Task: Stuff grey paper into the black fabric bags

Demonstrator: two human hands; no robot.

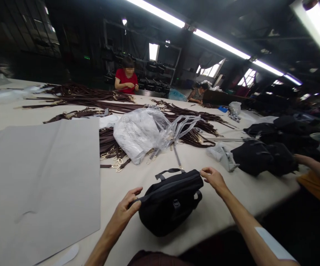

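Observation:
A black handbag (168,207) with a top zipper, a grey-black handle loop (171,172) and a front buckle sits at the table edge before me. My left hand (128,205) pinches the tab at the bag's left end between thumb and fingers. At the opposite end, my right hand (212,177) has thumb and fingertips closed on the corner by the zipper's end; whatever small piece is between them is too small to make out. Just behind the bag lies a thin grey strap (177,157) with a metal clasp.
A large grey sheet (43,188) covers the table's left side. Clear plastic bags (138,133) rest on heaps of brown straps (88,96). More black bags (252,157) stand at right, near a co-worker's arm (312,164). Two people sit across the table.

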